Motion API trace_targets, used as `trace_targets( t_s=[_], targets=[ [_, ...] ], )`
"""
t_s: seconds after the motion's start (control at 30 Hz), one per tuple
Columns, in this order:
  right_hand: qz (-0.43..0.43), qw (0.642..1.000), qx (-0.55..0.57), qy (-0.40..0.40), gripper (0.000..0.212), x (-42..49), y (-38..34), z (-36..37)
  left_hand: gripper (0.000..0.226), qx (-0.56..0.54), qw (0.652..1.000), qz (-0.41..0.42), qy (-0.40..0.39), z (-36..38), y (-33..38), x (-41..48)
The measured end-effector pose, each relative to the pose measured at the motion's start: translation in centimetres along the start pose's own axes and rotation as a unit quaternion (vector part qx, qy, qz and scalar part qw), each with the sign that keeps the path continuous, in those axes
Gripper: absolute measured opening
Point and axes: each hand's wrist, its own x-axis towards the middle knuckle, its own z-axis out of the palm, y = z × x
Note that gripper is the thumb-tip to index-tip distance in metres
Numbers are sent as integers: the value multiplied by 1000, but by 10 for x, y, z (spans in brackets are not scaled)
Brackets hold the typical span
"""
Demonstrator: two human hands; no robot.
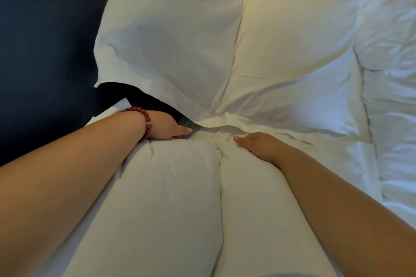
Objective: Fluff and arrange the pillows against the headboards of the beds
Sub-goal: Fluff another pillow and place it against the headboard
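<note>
Head view: your left hand (165, 128) and right hand (258, 146) both grip the far edge of the near pillow (171, 186), thumbs on top, fingers wrapped over and out of sight. The pillow lies under your forearms, creased down the middle. Suggest pulling the corners apart and shaking to even the fill. The upright pillow (168, 40) leans on the dark headboard (45, 40) just beyond your left hand; the flat pillow (292, 51) is beyond your right. Room ahead looks tight; the duvet (391, 96) crowds your right.

The head camera (wide-angle) looks steeply down, close above a pillow (171, 186), toward the headboard (45, 40).
</note>
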Motion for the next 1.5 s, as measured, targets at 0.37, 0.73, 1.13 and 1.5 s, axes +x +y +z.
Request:
trace_targets(
  t_s=[0.37, 0.73, 1.13, 1.5],
  targets=[
    [-83, 951, 115, 275, 50, -1, 19, 24, 58, -10, 999, 32, -1, 5, 9, 3],
    [-69, 956, 109, 265, 48, 1, 20, 22, 67, 22, 1000, 14, 14, 12, -2, 22],
    [-15, 954, -193, 230, 36, -32, 55, -35, 40, -45, 980, 93, 172, 11, 36, 5],
    [83, 938, -177, 285, 55, -79, 128, -69, 67, 38, 973, 165, 156, 102, 159, -9]
  ],
)
